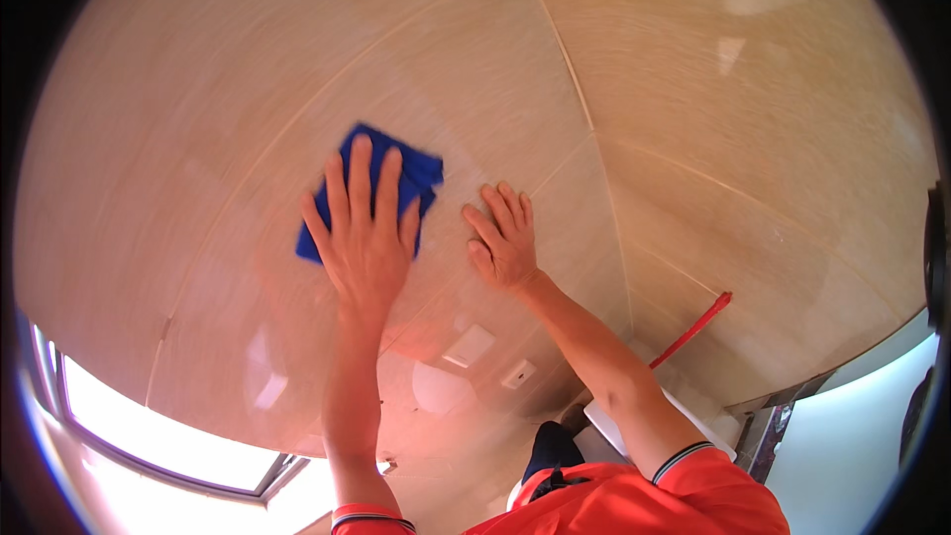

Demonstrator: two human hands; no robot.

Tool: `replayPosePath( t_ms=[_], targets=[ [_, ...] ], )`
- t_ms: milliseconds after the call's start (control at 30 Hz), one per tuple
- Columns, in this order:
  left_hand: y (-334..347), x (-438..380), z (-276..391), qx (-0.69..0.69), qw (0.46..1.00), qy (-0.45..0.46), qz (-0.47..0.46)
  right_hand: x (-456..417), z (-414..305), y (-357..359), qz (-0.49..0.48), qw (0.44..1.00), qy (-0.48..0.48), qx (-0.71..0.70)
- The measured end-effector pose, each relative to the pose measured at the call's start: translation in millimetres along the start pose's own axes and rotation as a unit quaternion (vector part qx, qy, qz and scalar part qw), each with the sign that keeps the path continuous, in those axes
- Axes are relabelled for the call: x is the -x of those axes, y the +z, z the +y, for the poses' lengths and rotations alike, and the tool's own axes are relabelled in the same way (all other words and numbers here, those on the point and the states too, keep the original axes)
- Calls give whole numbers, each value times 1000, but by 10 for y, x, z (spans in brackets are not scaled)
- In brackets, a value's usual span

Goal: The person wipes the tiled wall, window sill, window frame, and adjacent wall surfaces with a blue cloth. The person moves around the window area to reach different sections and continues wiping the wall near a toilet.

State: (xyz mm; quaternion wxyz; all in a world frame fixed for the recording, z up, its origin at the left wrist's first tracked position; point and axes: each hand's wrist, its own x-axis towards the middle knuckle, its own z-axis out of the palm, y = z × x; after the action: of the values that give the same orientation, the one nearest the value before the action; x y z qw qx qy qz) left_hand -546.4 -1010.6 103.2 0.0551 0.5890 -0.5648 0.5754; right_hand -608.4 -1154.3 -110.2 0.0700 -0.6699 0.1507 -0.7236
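My left hand lies spread on a folded blue cloth, pressing it flat against the beige tiled wall. The cloth shows between and beyond the fingers. To its right, my right hand rests against the same wall with bent fingers and holds nothing. A bare stretch of tile separates it from the cloth.
A wall corner runs down right of my right hand. Lower down are a white wall plate and a smaller socket plate. A red stick leans at the lower right. A bright window lies lower left.
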Motion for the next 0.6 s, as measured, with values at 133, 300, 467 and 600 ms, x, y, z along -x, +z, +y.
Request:
replayPosePath(
  t_ms=[133, 300, 467, 600],
  targets=[
    [-101, -549, -285, -26, 997, -7, 74, -56, -37, -14, -4, 1000, -4, -6],
    [34, -327, -346, -71, 987, -41, 142, -326, -76, -225, -38, 999, 9, -13],
    [-76, -411, -111, -45, 997, -23, 52, -571, -26, -63, 35, 998, 52, -2],
    [89, -789, 36, 17, 998, 28, 51, -522, -26, -39, 47, 998, 45, -6]
  ],
)
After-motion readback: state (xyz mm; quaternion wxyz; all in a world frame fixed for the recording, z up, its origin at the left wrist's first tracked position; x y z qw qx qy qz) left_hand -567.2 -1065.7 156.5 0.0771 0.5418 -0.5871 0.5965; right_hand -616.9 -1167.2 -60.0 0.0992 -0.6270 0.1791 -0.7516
